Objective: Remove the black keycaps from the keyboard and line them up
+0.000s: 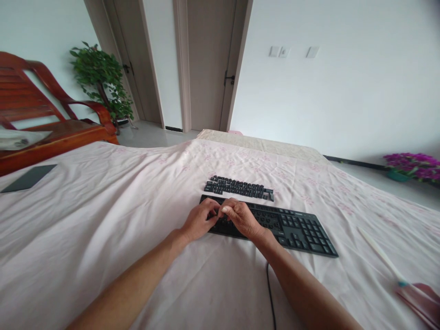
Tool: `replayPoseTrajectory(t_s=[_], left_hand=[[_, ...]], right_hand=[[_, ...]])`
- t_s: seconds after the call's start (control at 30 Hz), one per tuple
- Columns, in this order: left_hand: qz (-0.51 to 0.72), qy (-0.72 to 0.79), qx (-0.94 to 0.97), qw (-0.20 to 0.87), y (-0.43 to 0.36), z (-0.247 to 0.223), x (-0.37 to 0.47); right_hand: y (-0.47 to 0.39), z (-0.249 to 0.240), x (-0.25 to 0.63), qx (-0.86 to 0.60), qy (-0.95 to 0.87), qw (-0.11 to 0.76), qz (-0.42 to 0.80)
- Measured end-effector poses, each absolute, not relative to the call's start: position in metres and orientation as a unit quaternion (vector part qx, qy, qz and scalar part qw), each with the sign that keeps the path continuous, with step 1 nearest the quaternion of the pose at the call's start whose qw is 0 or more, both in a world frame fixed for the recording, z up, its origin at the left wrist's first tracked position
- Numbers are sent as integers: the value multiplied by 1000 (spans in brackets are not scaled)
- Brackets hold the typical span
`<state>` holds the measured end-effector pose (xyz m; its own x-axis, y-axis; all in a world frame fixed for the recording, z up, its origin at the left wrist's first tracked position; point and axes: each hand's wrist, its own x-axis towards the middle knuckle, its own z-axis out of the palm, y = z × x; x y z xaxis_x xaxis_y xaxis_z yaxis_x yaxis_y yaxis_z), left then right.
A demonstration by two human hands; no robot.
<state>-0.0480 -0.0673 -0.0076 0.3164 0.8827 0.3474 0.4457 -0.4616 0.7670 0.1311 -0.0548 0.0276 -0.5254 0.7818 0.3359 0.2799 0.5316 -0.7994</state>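
A black keyboard (299, 229) lies at a slant on the cloth-covered surface. Its right-hand keys are in place, while the middle part shows bare key sockets. Over its left end, my left hand (202, 220) has its fingers curled down onto the board. My right hand (241, 218) is bent in close beside it, thumb and fingers pinched together, the two hands nearly touching. Whatever lies between the fingers is hidden. Just beyond the keyboard, loose black keycaps (240, 188) are laid out in rows.
A pale patterned cloth (144, 229) with folds covers the surface. A white-handled brush (381, 254) lies at the right, near a pinkish-red object (421, 300). The keyboard cable (271, 293) runs toward me. A dark flat panel (29, 178) lies far left, near a wooden chair (58, 130).
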Motion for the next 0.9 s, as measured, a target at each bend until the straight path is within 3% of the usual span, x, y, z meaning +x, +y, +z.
replayPoseTrajectory(t_s=[0.53,0.77,0.9], left_hand=[[307,389,838,230,-61,-4,-49],[312,403,839,189,-68,0,-36],[335,385,826,238,-69,1,-31]], right_hand=[[-58,22,131,-318,-806,376,329],[-66,9,130,-349,-752,489,272],[-68,7,131,-377,-713,527,267]])
